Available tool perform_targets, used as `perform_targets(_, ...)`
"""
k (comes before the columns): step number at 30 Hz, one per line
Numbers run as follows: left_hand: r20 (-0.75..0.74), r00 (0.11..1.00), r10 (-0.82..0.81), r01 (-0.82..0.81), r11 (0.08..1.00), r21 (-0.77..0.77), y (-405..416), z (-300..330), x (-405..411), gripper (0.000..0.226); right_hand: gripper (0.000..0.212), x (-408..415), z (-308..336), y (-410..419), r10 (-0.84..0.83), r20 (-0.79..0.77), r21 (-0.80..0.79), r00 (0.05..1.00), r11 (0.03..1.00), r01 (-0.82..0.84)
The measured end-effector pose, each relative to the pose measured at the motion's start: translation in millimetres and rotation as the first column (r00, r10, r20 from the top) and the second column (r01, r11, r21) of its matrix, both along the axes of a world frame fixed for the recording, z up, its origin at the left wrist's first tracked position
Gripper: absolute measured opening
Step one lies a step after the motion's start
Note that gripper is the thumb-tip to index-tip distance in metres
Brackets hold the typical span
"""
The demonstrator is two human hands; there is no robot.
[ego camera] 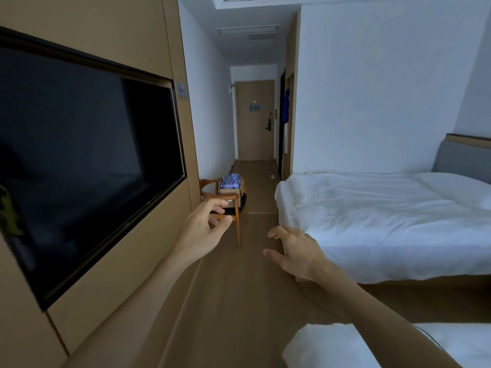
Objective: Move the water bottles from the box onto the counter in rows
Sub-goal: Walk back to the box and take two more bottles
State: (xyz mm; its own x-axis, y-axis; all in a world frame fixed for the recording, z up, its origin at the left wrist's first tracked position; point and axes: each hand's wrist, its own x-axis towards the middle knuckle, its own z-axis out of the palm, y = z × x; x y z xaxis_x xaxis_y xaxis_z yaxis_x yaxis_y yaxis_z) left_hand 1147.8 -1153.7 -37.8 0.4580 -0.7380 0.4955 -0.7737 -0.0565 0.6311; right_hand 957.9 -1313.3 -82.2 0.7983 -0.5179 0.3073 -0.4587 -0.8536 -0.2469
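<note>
1. The box (230, 189) sits on the seat of a wooden chair (225, 208) against the left wall, well ahead of you down the room. The water bottles (231, 181) show above its rim as a pale bluish cluster, too small and blurred to count.
2. Your left hand (204, 229) is raised in front of you with fingers loosely spread, holding nothing. Your right hand (292, 251) is likewise spread and bare, near the corner of the bed (385, 221).
3. No counter is visible from here, so you cannot yet tell where the rows will go.
4. Expect full bottles to be fairly heavy for their size, with thin plastic walls that give under a squeeze and may be slick.
5. Take each bottle round the middle of its body, or by the stiffer neck under the cap, and lift straight up out of the box.
6. The cardboard is light; it may shift on the chair as you pull, so steady it with your free hand.
</note>
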Motion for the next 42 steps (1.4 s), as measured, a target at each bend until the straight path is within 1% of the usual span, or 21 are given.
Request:
perform_targets(4,0.006,1.000,0.018,-0.018,1.000,0.018,-63.3,-6.0,41.7,0.033,0.046,44.0,-0.2,-65.8,0.013,-0.031,0.002,0.999,1.000,-0.013)
perform_targets(7,-0.003,0.999,0.033,-0.033,0.999,0.014,-108.6,-8.1,75.7,0.030,0.047,79.2,-4.0,-113.7,0.019,-0.044,0.000,0.999,1.000,-0.019)
perform_targets(15,-0.032,0.999,-0.003,0.003,1.000,-0.018,-238.4,-19.2,190.4,0.028,0.046,197.3,-20.6,-247.1,0.022,-0.044,-0.021,0.999,1.000,-0.023)
perform_targets(18,-0.019,0.999,-0.026,0.026,1.000,-0.017,-291.2,-19.7,242.1,0.028,0.043,248.3,-21.0,-298.8,0.007,-0.034,-0.023,0.999,1.000,-0.008)
perform_targets(24,-0.031,0.998,-0.049,0.048,0.999,-0.012,-390.9,-8.0,335.7,0.030,0.047,332.1,-18.2,-394.3,-0.050,-0.049,-0.033,0.998,0.998,0.049)
perform_targets(29,-0.013,0.996,-0.085,0.085,0.996,0.004,-463.6,-18.4,397.4,0.030,0.049,390.4,-28.4,-465.1,-0.088,-0.041,-0.020,0.995,0.996,0.087)
perform_targets(33,0.005,0.997,-0.080,0.080,0.997,0.012,-524.3,-30.3,444.3,0.030,0.053,436.1,-41.5,-524.1,-0.078,-0.041,-0.013,0.996,0.997,0.077)
perform_targets(38,0.034,0.998,-0.059,0.058,0.998,0.021,-613.5,-35.2,505.5,0.033,0.047,497.3,-46.4,-613.7,-0.047,-0.013,-0.002,0.999,0.999,0.047)
perform_targets(42,0.021,0.999,-0.033,0.033,0.999,0.030,-687.1,-29.9,553.5,0.033,0.046,549.0,-40.4,-695.1,-0.019,-0.002,0.003,1.000,1.000,0.019)
